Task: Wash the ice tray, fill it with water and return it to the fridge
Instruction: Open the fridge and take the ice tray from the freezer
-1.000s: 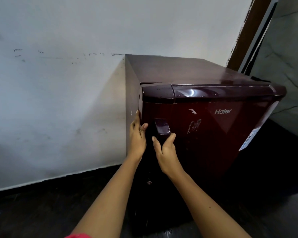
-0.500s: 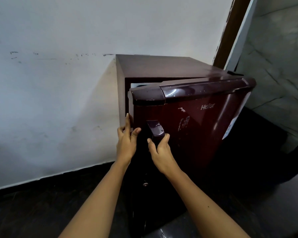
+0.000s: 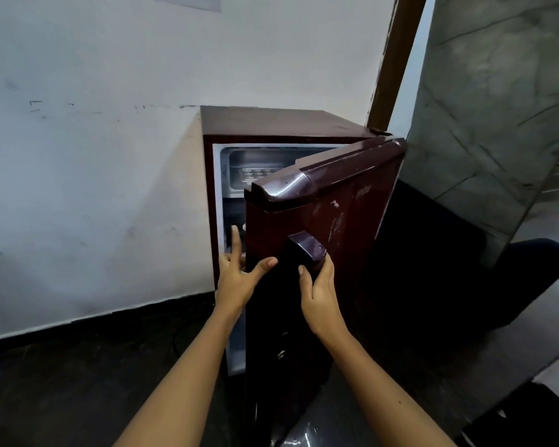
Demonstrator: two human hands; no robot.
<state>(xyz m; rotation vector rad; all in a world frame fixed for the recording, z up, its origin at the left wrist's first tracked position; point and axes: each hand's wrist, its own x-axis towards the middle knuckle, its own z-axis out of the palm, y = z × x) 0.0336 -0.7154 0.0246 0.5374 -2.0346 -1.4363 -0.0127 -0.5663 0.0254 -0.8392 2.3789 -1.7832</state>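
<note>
A small glossy maroon fridge [image 3: 271, 124] stands on a dark floor [image 3: 78, 382] against a scuffed white wall [image 3: 94, 156], with a brown wooden door frame [image 3: 388, 59] and a grey veined stone slab [image 3: 497, 108] to its right. Its scratched maroon door [image 3: 352, 204] is hinged on the right and stands partly open, leaving a gap on the left that shows the pale interior. A person stands in front of it with both bare arms stretched forward. The right hand [image 3: 320, 291] grips the moulded maroon handle [image 3: 307, 248] from below, fingers curled up behind it and thumb alongside. The left hand [image 3: 239, 279] is spread wide at the door's free edge, with straight fingers reaching behind the edge into the gap and the thumb lying across the door's front face. At the top of the opening sits the metal-lined freezer compartment [image 3: 255, 162]. A pale shape patterned with small cells lies inside it, half hidden by the door's top corner. This may be the ice tray [image 3: 255, 174], though it is too blurred to tell for certain. The shelves below are in shadow.
</note>
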